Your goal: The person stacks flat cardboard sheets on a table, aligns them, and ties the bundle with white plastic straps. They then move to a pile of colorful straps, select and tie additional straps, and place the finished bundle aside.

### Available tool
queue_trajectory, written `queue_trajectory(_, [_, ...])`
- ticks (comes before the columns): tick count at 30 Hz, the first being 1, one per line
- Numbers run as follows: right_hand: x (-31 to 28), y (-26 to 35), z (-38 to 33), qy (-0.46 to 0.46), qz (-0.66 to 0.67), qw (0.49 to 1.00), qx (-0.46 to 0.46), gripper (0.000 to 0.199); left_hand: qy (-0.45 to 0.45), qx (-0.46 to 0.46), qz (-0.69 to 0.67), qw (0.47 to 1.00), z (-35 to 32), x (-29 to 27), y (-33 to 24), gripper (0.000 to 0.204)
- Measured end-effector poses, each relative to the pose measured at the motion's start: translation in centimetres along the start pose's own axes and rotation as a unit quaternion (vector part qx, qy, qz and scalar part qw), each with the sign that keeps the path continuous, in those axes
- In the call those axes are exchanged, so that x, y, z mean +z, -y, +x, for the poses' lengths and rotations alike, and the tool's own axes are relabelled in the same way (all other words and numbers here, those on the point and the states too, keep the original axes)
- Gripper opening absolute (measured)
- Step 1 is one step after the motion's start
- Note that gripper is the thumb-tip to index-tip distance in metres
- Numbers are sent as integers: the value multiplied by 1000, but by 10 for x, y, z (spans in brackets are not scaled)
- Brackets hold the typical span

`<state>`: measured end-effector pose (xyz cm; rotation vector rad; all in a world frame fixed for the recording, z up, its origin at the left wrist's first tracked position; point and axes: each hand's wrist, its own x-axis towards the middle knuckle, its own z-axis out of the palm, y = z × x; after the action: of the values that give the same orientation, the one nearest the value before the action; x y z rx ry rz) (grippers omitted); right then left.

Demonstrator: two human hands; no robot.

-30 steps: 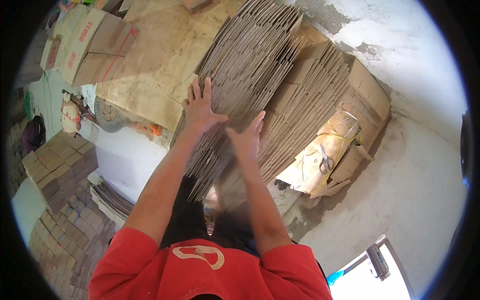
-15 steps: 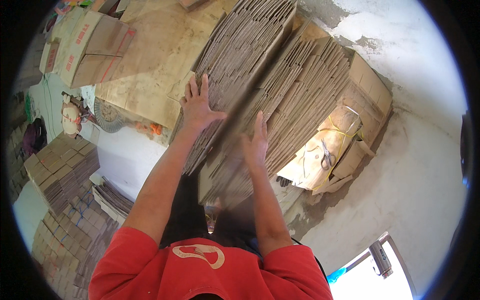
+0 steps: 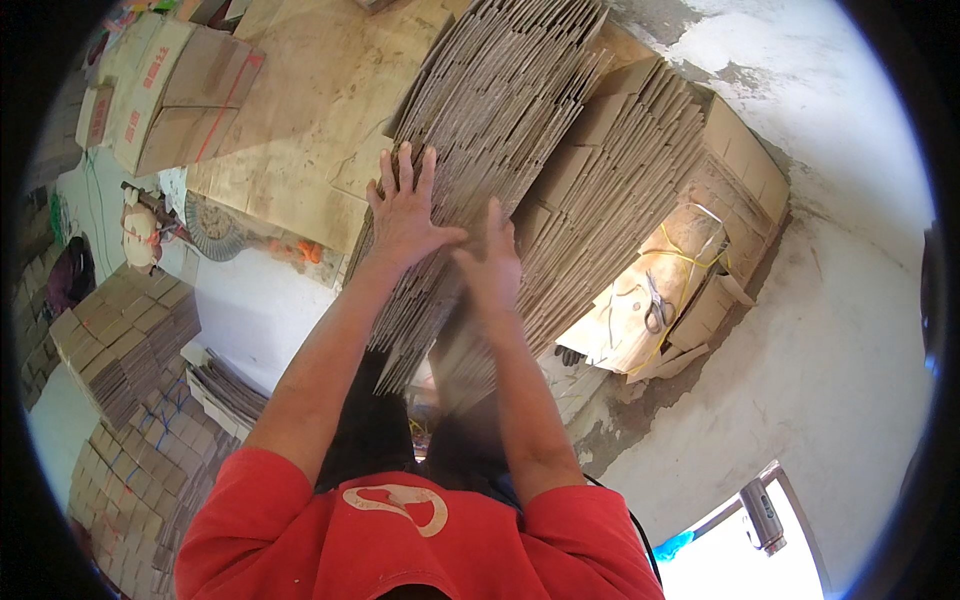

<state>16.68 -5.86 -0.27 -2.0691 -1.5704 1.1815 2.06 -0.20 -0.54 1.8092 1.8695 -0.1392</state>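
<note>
A tall leaning stack of flattened brown cardboard sheets fills the middle of the view. My left hand lies flat on its left face with the fingers spread. My right hand is edge-on just to the right, thumb and fingers closed around the edge of a few sheets, which hang blurred below it. Both forearms reach up from my red shirt.
A second cardboard stack leans at the right, with scissors and yellow string on a sheet beside it. Bundled cartons are piled at the left, printed boxes at the top left. The pale concrete floor is at the right.
My right hand has turned from flat to edge-on and risen slightly along the stack. The sheets under it now blur with motion. My left hand stays spread on the stack.
</note>
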Motion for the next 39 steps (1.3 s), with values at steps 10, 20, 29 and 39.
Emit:
queue_trajectory(10, [-9, -34, -10, -74, 23, 996, -34, 76, 3, -2, -1, 1000, 5, -4, 6, 119])
queue_trajectory(20, [0, -43, -7, -25, 0, 1000, 10, 66, 10, -8, 6, 1000, 6, -5, 6, 121])
queue_trajectory(29, [-5, -8, -7, 12, -54, 996, 70, 68, 4, 2, 9, 1000, 5, -4, 10, 120])
queue_trajectory(39, [-11, 5, -12, -19, -37, 987, 156, 82, 1, -3, 9, 1000, 6, -4, 13, 123])
